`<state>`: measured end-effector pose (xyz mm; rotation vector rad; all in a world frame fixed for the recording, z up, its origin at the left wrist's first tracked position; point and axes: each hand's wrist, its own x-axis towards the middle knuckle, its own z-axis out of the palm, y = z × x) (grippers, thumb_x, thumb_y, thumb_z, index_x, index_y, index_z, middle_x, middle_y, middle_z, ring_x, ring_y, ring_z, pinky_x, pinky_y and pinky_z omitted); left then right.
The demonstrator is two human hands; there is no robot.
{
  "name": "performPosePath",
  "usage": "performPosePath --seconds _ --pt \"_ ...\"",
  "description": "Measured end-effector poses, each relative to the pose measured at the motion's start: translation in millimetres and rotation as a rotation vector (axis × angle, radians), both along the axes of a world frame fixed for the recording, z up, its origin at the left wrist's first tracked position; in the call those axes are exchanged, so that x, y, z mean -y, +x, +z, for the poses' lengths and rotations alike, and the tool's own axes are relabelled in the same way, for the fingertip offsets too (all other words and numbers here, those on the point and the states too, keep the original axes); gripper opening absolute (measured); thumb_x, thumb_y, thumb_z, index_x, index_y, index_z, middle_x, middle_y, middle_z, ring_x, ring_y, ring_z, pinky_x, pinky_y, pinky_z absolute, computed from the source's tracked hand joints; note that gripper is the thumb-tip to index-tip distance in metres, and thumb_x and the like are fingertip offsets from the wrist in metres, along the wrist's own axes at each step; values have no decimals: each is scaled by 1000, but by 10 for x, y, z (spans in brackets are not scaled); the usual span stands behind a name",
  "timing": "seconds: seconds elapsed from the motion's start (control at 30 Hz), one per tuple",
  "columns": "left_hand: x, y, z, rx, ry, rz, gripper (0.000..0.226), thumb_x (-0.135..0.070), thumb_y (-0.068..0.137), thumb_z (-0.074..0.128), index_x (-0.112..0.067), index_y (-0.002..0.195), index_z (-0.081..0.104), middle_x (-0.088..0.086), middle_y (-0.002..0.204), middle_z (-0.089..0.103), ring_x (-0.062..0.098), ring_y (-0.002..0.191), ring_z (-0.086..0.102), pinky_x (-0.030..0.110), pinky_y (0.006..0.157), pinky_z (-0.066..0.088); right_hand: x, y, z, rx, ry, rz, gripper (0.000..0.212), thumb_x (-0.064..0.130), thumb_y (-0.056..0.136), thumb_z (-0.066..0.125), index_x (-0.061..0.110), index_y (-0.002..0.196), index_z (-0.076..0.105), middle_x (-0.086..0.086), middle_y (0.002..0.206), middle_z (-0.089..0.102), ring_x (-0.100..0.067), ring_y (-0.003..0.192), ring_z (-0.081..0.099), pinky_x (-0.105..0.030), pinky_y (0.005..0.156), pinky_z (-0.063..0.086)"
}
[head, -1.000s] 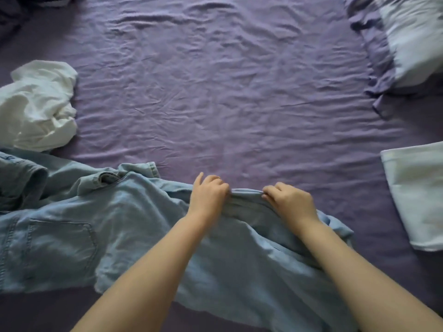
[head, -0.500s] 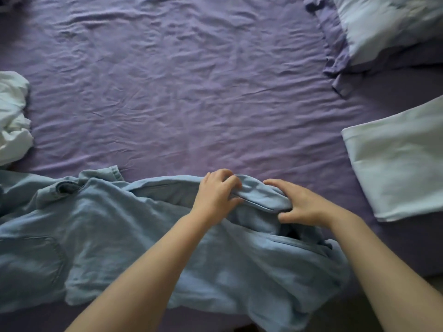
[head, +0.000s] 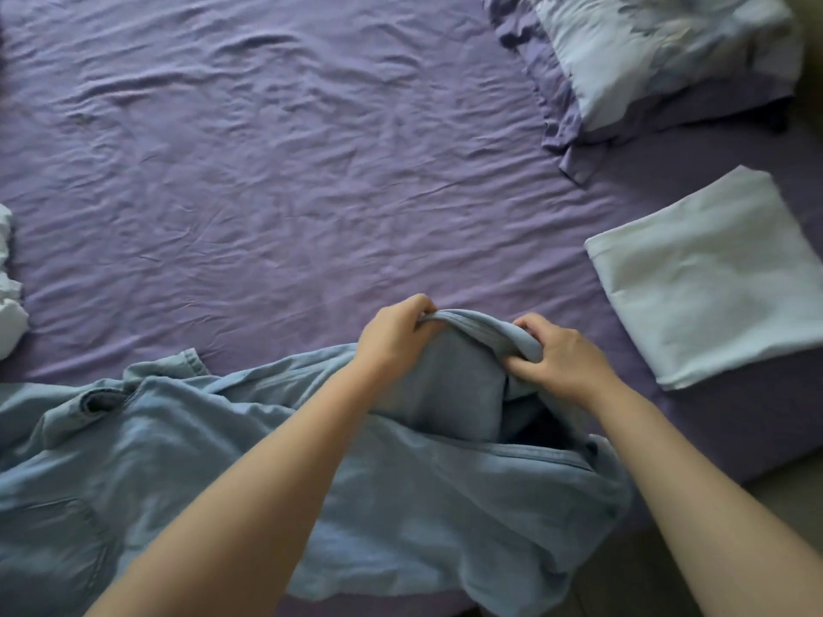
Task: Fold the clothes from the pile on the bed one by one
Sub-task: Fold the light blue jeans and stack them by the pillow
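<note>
While both hands pinch one raised edge, we see the denim garment [head: 401,505] spread over the near side of the bed [head: 289,171].

As we look down, the left hand [head: 392,340] curls its fingers over the lifted hem on the left, and the right hand [head: 559,356] grips the same rolled edge just beside it, thumb and fingers closed on the cloth, so each grip holds fabric. The rest of the garment lies flat and rumpled toward the left, its collar near the left end. A folded pale cloth [head: 712,278] lies well apart on the right, a pillow [head: 659,51] sits at the far right corner, and a white crumpled cloth [head: 9,305] shows at the left edge.
</note>
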<state>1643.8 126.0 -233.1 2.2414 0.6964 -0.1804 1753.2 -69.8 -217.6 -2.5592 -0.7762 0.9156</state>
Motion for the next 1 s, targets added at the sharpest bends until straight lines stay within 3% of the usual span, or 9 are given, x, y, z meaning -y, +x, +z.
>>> performPosePath --seconds 0.17,0.3,0.37,0.53,0.63,0.7,0.77,0.9,1.0 --pt "-87 61 56 -33 -86 -36 21 -44 85 65 -23 84 64 -6 77 58 23 83 54 37 79 46 312 150 135 -70 1 16 28 19 83 59 22 109 50 0 99 62 -23 92 58 -32 76 42" --pt "-46 162 61 -134 -56 -79 52 -58 84 58 -10 67 48 -3 61 43 20 65 41 34 61 35 424 463 211 -30 149 -36 15 24 92 57 24 107 61 6 94 65 -17 90 60 -31 82 45" --pt "-4 294 32 -197 19 -81 51 -56 87 55 -8 71 48 -1 67 48 20 69 43 33 60 32 358 715 156 89 110 36 15 32 93 54 27 105 62 6 99 67 -19 95 61 -36 82 47" --pt "145 668 -281 -239 100 -25 9 -24 88 58 -16 91 59 5 103 63 28 102 54 34 73 39 58 1230 -193 310 -179 342 41 48 89 54 23 122 51 0 118 59 -24 112 54 -35 88 39" --pt "273 805 -498 -287 119 -1 15 -24 88 56 -17 99 61 5 108 62 28 106 53 34 77 38 154 1343 -502 405 -300 504 35 39 81 66 19 109 56 -3 106 64 -26 105 57 -37 90 37" --pt "332 903 -544 -288 196 -8 15 -28 88 56 -18 99 61 3 105 62 28 106 51 34 75 33 239 1440 -618 484 -180 441 29 17 62 79 17 84 60 -5 76 65 -28 78 62 -37 78 42" --pt "358 1021 -539 -238 250 18 19 -29 87 59 -18 102 62 3 106 61 28 107 49 34 77 32 269 1564 -620 553 -22 323 29 7 55 76 18 75 58 -3 62 60 -28 64 60 -36 73 35" --pt "415 1286 -507 -152 273 65 30 -32 81 68 -18 106 57 4 110 55 27 109 45 33 77 27 156 1831 -589 684 59 230 31 9 62 76 14 87 59 -6 73 62 -30 72 59 -38 76 30" --pt "514 1365 -547 -327 271 -58 55 -43 79 69 -23 124 44 2 123 50 25 117 43 36 89 32 128 1843 -667 623 -12 270 64 23 53 88 7 109 61 -12 87 64 -33 79 61 -40 76 44"
